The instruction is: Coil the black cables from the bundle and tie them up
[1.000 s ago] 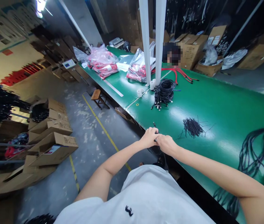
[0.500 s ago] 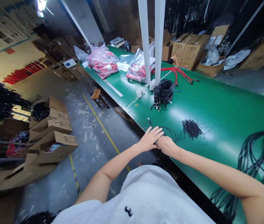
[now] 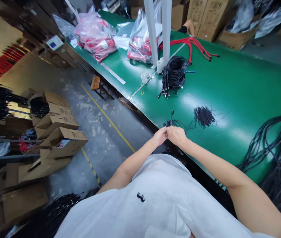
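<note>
We see both hands meeting at the near edge of the green desk [image 3: 242,99]. The left hand [image 3: 160,136] and the right hand [image 3: 177,135] touch at the fingertips, and both grips are closed together on a thin black cable [image 3: 171,121], which is bunched into a small loop just beyond the fingers, with one end sticking up from the desk. The cable lies on the desk right at its near edge, touching both hands.

Just to the right of that cable sits a small heap of short black ties [image 3: 203,115], close by but apart from the hands. Farther along the desk lies a coiled bundle of black cables [image 3: 173,73], its plugs pointing toward the near edge, and beside it stand a few white rolls [image 3: 144,78]. Two white posts [image 3: 158,29] rise from the desk behind the bundle. Red cables [image 3: 192,44] spread out past the posts, and clear bags of red cables [image 3: 97,33] rest at the far end. A thick mass of black cables [image 3: 276,145] hangs over the desk on the right. Open cardboard boxes [image 3: 61,138] are stacked on the floor to the left.
</note>
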A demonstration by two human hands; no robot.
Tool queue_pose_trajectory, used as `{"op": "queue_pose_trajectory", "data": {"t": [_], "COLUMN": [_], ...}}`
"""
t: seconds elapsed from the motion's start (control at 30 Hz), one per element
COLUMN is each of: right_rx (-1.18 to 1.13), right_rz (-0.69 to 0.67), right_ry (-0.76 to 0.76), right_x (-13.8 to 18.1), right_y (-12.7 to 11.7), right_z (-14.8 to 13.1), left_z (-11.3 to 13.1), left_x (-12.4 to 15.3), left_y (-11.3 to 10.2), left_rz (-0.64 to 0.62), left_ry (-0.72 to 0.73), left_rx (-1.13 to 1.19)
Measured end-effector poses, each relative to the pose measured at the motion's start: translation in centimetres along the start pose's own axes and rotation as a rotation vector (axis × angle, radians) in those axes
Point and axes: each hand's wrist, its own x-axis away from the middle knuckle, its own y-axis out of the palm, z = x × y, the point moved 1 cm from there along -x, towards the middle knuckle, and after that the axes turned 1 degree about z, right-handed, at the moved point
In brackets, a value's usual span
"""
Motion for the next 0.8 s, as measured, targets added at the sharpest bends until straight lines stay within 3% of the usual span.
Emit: {"op": "queue_pose_trajectory", "data": {"t": [0.1, 0.2, 0.3, 0.43, 0.6, 0.73, 0.8], "right_rx": [-0.229, -0.531, -0.890, -1.298, -1.602, -1.655, -1.616], "right_rz": [0.058, 0.093, 0.018, -0.162, -0.228, -0.316, -0.256], "right_ry": [0.093, 0.203, 0.283, 0.309, 0.358, 0.402, 0.417], "right_x": [0.6, 0.5, 0.7, 2.1, 3.2, 3.5, 3.6], "right_y": [0.2, 0.8, 1.4, 1.5, 1.8, 1.9, 1.6], "right_z": [0.1, 1.0, 1.5, 1.0, -0.7, 0.0, 1.9], "left_z": [-0.1, -0.6, -1.1, -0.4, 1.9, 3.8, 4.8], "left_x": [0.0, 0.5, 1.2, 2.6, 4.0, 3.7, 3.0], "left_y": [0.3, 1.1, 1.6, 1.8, 1.8, 0.8, -0.1], "left_rz": [0.079, 0.144, 0.180, 0.080, -0.083, -0.051, 0.003], "left_ry": [0.068, 0.229, 0.301, 0.261, 0.088, 0.012, -0.022], "left_rx": [0.162, 0.317, 0.277, 0.175, 0.370, 0.522, 0.611]}}
